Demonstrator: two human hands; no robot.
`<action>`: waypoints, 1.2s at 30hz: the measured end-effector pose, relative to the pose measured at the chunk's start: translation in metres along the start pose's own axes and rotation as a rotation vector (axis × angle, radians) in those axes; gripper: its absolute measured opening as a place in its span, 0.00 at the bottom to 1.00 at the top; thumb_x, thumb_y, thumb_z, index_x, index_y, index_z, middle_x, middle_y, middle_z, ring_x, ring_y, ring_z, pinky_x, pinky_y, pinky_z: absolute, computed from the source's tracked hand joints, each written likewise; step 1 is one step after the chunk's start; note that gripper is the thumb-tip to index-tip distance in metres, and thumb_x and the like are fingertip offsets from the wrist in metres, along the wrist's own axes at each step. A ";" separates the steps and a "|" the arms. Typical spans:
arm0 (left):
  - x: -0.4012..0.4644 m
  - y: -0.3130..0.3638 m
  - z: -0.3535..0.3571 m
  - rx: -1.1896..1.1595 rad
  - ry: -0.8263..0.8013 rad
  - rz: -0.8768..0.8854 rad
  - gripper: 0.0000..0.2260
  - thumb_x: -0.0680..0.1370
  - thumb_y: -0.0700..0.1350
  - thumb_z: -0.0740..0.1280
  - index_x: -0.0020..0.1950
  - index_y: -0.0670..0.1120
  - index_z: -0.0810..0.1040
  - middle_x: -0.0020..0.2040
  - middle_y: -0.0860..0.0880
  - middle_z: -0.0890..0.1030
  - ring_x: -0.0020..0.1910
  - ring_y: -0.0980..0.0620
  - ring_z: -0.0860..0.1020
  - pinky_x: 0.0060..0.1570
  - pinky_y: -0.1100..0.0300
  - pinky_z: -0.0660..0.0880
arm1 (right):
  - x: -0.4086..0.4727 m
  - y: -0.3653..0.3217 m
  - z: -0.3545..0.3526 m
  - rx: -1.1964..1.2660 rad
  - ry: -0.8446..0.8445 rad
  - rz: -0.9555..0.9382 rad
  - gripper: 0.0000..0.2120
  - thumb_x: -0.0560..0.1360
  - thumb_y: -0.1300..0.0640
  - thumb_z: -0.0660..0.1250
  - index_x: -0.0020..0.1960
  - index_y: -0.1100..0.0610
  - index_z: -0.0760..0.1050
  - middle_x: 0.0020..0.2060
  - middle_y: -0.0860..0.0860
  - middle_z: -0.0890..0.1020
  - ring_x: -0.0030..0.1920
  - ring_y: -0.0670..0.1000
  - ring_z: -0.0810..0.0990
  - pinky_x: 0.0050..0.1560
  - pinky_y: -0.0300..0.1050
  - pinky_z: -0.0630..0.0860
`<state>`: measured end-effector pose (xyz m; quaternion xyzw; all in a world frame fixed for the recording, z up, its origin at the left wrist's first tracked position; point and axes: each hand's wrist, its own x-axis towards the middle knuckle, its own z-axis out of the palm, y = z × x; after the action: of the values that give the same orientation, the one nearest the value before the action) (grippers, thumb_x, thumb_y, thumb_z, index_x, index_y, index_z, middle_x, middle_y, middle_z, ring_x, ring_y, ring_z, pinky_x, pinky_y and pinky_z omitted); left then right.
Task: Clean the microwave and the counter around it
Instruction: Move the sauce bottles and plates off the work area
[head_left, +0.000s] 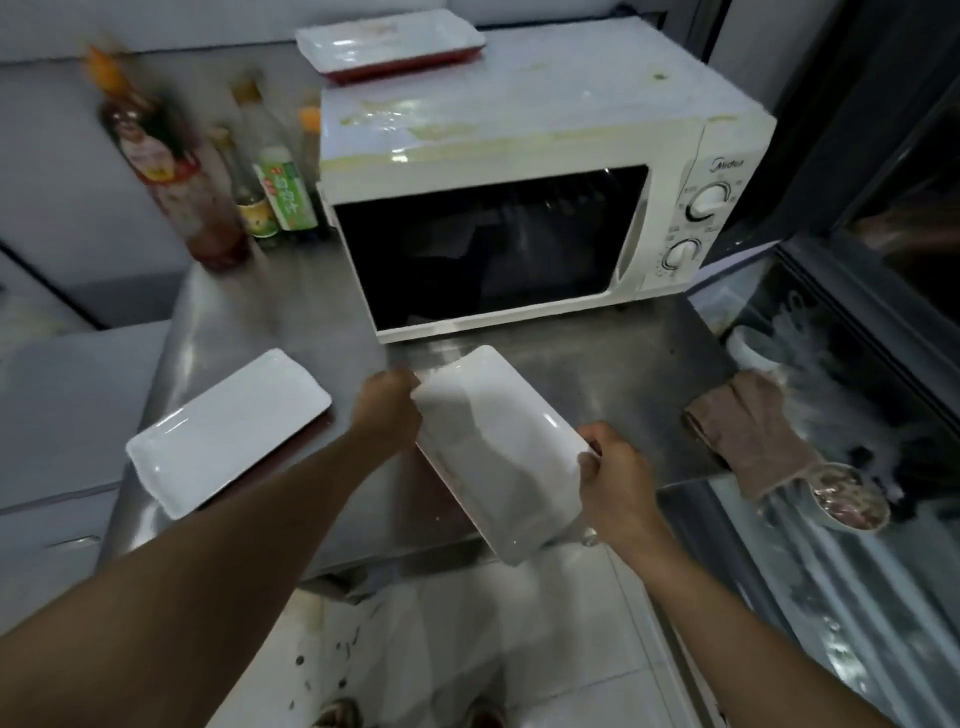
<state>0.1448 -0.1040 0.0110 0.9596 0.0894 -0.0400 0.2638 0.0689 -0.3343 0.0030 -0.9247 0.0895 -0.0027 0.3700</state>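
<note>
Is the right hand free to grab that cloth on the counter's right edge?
Probably not yet: the right hand grips the plate along with the left hand. The cloth lies uncovered nearby.

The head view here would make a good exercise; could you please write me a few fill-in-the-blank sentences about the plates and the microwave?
1. Both hands, left hand and right hand, grip the same white ____.
2. Another plate rests on ____ of the microwave.
3. The microwave door is ____.
4. A brown ____ lies at the right edge of the steel counter.

Missing words: plate; top; closed; glove
</note>
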 end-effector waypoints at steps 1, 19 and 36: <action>-0.004 -0.006 -0.010 0.002 0.015 -0.014 0.11 0.71 0.32 0.59 0.49 0.41 0.77 0.52 0.38 0.80 0.53 0.39 0.76 0.47 0.54 0.71 | 0.001 -0.009 -0.001 0.005 -0.008 -0.033 0.10 0.75 0.68 0.59 0.52 0.59 0.75 0.43 0.53 0.79 0.43 0.53 0.75 0.38 0.41 0.66; -0.090 -0.143 -0.139 -0.244 0.250 -0.417 0.11 0.68 0.33 0.63 0.31 0.48 0.69 0.34 0.47 0.78 0.41 0.43 0.78 0.42 0.55 0.76 | 0.026 -0.162 0.082 0.098 -0.236 -0.170 0.11 0.73 0.69 0.61 0.50 0.58 0.78 0.45 0.53 0.82 0.45 0.53 0.77 0.44 0.40 0.70; -0.097 -0.220 -0.145 -0.358 0.250 -0.567 0.03 0.69 0.34 0.68 0.39 0.36 0.80 0.40 0.37 0.83 0.40 0.40 0.83 0.43 0.48 0.80 | 0.068 -0.259 0.162 -0.004 -0.225 -0.179 0.02 0.70 0.62 0.68 0.41 0.58 0.79 0.46 0.56 0.83 0.51 0.58 0.79 0.51 0.43 0.73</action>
<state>0.0118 0.1423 0.0378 0.8327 0.3894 0.0226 0.3930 0.1898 -0.0513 0.0585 -0.9241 -0.0356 0.0681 0.3743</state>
